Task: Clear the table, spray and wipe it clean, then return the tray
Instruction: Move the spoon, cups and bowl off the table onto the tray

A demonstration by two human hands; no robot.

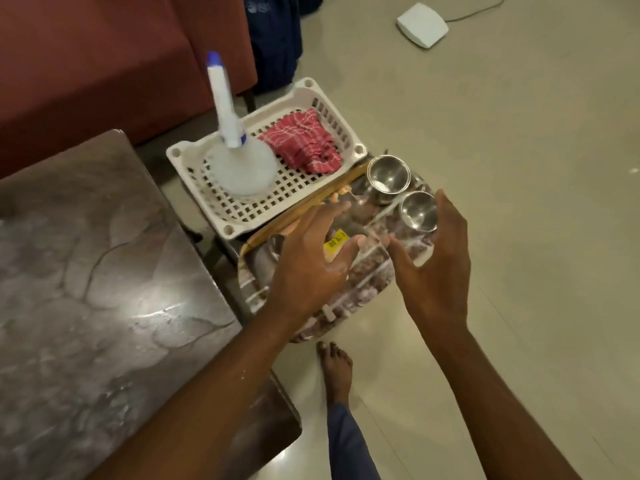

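Observation:
A patterned tray (pixel 367 282) lies on the floor right of the dark stone-topped table (pixel 90 271). Two steel cups (pixel 388 174) (pixel 417 211) stand on its far end, and a yellow sticker (pixel 336 242) shows near its middle. My left hand (pixel 311 265) hovers over the tray's middle with fingers spread, holding nothing. My right hand (pixel 433 258) hovers over the tray's right side, beside the nearer cup, fingers apart and empty. A white slotted basket (pixel 221 209) behind the tray holds a spray bottle (pixel 239 161) and a red checked cloth (pixel 304 143).
A maroon sofa (pixel 104 57) stands behind the table, with a dark bag (pixel 277 39) beside it. A white box with a cable (pixel 422 26) lies on the tiled floor at the back. My bare foot (pixel 336 372) stands just in front of the tray.

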